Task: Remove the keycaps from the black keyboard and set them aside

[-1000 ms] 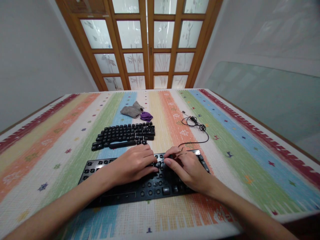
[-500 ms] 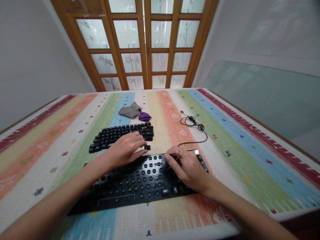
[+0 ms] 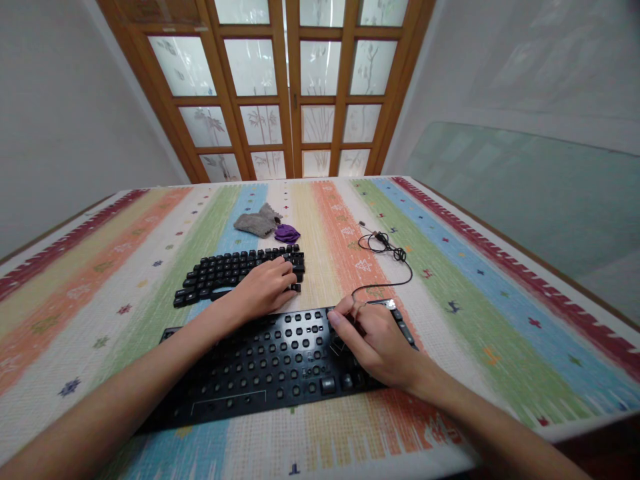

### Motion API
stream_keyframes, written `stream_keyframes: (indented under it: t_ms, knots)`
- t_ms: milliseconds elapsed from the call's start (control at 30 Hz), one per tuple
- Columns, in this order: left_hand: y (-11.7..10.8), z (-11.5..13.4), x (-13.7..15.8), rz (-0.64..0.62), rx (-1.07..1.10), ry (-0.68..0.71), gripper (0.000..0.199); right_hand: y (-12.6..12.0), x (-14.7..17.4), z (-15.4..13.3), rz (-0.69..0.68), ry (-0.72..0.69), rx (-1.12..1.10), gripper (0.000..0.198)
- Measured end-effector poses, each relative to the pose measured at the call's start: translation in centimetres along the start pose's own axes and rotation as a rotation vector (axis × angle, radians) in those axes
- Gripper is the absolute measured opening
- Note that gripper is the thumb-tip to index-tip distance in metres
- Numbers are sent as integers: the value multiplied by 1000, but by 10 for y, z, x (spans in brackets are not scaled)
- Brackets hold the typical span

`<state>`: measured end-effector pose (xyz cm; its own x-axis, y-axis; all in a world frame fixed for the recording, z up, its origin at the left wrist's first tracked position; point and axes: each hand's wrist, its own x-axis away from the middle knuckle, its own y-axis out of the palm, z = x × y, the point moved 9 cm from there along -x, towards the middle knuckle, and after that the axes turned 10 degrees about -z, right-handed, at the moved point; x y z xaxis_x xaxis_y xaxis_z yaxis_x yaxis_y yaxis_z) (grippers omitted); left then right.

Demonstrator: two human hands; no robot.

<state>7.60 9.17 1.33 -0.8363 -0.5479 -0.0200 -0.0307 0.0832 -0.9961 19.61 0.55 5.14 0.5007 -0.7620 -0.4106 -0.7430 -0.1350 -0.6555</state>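
A black keyboard (image 3: 280, 357) lies in front of me, its left and middle parts stripped of keycaps and some keycaps still on at its right. Beyond it, loose black keycaps (image 3: 225, 270) stand in rows on the cloth. My left hand (image 3: 270, 283) is over the near right end of these rows, thumb and fingers closed around a small black keycap (image 3: 296, 288). My right hand (image 3: 373, 337) is curled above the keyboard's right part. Between its fingers is a thin wire tool (image 3: 356, 305), mostly hidden by the hand.
Behind the keycaps lie a grey cloth (image 3: 256, 223) and a purple bundle (image 3: 287, 233). A coiled black cable (image 3: 383, 243) runs from the keyboard's back edge to the right. A striped tablecloth (image 3: 465, 280) covers the table; wooden glazed doors (image 3: 295, 100) stand behind.
My left hand has moved slightly away from me, taking the keycap from near the keyboard's back edge to the loose rows. My right hand stays almost in place, slightly turned.
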Motion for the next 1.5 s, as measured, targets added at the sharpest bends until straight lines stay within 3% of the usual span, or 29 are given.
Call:
stream_keyframes:
  t_ms: [567,800,1000,1100,1300,1500]
  knots:
    - [2,-5,-5,-105,-39,-83,14,4,0,11,-93,119,-153,26]
    - [0,-5,-2,-60,-11,-65,14,13,5,25,-169,264,-375,22]
    - [-3,-3,4,-47,-1,-65,16,33,12,35,-330,418,-591,8]
    - [-7,-1,10,-33,18,-67,17,37,13,35,-364,442,-614,13]
    - [-14,18,25,25,109,10,21,40,14,28,-469,421,-530,28]
    - [-12,52,39,58,199,151,26,42,21,26,-516,418,-481,28]
